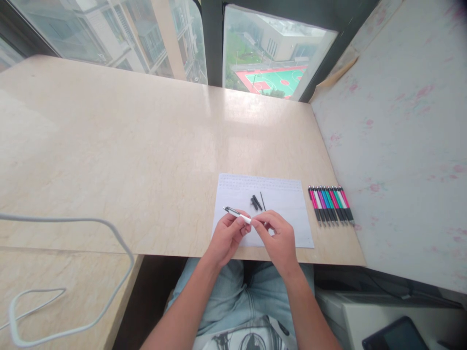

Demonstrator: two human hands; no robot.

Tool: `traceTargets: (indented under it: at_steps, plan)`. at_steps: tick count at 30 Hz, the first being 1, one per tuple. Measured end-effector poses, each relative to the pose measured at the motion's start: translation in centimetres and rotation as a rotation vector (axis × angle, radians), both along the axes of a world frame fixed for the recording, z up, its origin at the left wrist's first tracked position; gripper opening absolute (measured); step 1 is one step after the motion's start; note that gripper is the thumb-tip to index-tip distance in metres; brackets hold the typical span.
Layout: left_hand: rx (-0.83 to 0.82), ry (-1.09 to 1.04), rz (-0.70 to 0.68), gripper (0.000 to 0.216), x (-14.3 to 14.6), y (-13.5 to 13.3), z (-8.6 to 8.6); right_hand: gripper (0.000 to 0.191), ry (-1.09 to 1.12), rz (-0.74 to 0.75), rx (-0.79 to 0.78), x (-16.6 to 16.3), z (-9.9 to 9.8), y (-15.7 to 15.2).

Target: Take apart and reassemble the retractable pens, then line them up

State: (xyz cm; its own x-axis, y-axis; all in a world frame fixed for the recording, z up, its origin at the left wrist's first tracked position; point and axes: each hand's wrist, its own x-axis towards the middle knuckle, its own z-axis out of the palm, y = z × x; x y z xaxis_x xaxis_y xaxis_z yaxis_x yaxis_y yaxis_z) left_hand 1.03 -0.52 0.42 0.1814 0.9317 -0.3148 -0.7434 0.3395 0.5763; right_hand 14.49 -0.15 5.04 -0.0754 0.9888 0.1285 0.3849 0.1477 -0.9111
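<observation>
My left hand (229,234) is closed around a white pen (243,218) with a black and silver clip end pointing up and left. At the pen's other end, the thumb and fingertips of my right hand (276,237) pinch together; whether a small part sits between them is hidden. Just beyond my hands, short black pen pieces (256,202) and a thin dark refill (262,201) lie on a sheet of paper (292,228) with handwriting along its top.
Right of the paper, a row of several coloured pens (330,205) lies side by side near the wall (394,146). A grey cable (116,233) loops over the left side of the beige tabletop (146,146). Windows stand behind. A dark tablet-like device (397,334) rests at lower right.
</observation>
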Motion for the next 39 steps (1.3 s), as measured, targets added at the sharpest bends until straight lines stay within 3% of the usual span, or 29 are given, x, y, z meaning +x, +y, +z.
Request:
traceTargets:
  at_steps: [6, 14, 20, 26, 39]
  plan:
    - [-0.017, -0.066, 0.008, 0.014, -0.1, 0.0, -0.2, 0.012, -0.048, -0.012, -0.007, 0.7, -0.4, 0.2]
    - [-0.064, -0.139, 0.059, 0.013, 0.0, 0.2, -0.2, 0.014, -0.588, -0.216, -0.024, 4.2, -4.2, 0.4]
    - [-0.056, -0.118, 0.057, 0.013, 0.1, 0.2, -0.1, 0.010, -0.772, -0.236, -0.093, 2.8, -4.4, 0.3]
    - [-0.025, -0.058, 0.041, 0.012, 0.3, 0.1, -0.1, 0.014, -0.823, -0.254, -0.146, 3.2, -3.9, 0.6]
    - [-0.023, -0.030, 0.039, 0.015, 0.3, 0.2, 0.0, 0.020, -0.830, -0.260, -0.067, 2.9, -4.5, 1.7]
